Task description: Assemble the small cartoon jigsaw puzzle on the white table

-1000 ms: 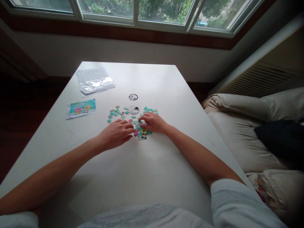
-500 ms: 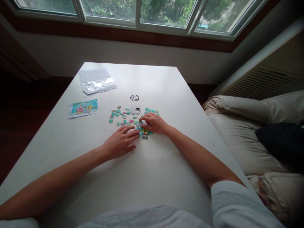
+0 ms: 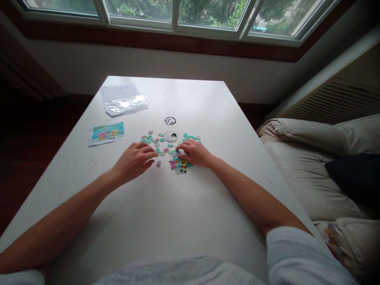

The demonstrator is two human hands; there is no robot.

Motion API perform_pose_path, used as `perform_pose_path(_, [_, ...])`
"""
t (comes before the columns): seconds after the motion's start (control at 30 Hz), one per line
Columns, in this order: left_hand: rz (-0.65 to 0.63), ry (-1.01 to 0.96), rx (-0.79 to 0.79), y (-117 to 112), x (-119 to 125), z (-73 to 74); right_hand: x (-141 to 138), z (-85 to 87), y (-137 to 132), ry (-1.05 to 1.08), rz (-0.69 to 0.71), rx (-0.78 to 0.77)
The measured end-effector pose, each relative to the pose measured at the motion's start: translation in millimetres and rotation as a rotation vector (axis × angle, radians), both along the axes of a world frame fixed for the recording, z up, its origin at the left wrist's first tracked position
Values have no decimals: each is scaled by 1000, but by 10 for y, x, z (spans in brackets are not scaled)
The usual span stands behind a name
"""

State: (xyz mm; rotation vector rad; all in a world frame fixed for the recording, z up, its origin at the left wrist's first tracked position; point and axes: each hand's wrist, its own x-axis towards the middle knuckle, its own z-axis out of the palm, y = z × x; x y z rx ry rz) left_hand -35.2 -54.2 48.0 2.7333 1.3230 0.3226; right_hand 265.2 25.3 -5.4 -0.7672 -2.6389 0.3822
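A partly joined jigsaw puzzle (image 3: pixel 180 165) with cartoon figures lies on the white table. My right hand (image 3: pixel 195 152) rests at its upper right edge, thumb and forefinger apart, fingertips touching or just over the pieces. To the left, my left hand (image 3: pixel 133 163) hovers low over the table with its fingers parted, nothing visible in them. Just beyond its thumb sits a small puzzle piece or joined pair (image 3: pixel 158 163), separate from the rest. Loose teal, green and pink puzzle pieces (image 3: pixel 157 144) are scattered beyond both hands; my left hand covers some.
A round metal grommet (image 3: pixel 170 136) and a round hole (image 3: pixel 170 121) are in the white table (image 3: pixel 202 103). A picture sheet (image 3: pixel 106 133) with cartoon figures and a clear plastic sleeve (image 3: pixel 124 99) with papers lie at left. A beige sofa (image 3: pixel 297 166) stands at right.
My left hand has moved left and slightly away from me, off the joined puzzle, uncovering its pink left side and a small separate piece. My right hand stays nearly in place.
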Motion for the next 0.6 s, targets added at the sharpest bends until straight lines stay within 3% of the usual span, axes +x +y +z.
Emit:
perform_pose_path(0.27, [1, 98, 25, -75, 141, -118, -3, -4, 2, -4, -12, 9])
perform_pose_path(0.6, [30, -8, -56, -23, 153, -209, -2, -16, 8, -2, -4, 20])
